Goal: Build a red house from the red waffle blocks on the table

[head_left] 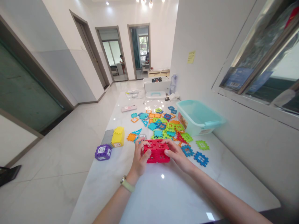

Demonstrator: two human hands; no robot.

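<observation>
Between my two hands is a red block put together from interlocking window panels, held just over the front part of the white table. My left hand grips its left end, thumb on the near face and fingers over the top. At the right end, my right hand closes on it the same way. Beyond the block spreads a pile of loose notched panels in blue, green, orange and red. To the left stand a purple block, a yellow block and a grey block.
A light teal plastic bin stands at the right against the wall. Two blue panels, one of them a window panel, lie to the right of my right hand. Farther back are a pink case, a white box and a clear bottle.
</observation>
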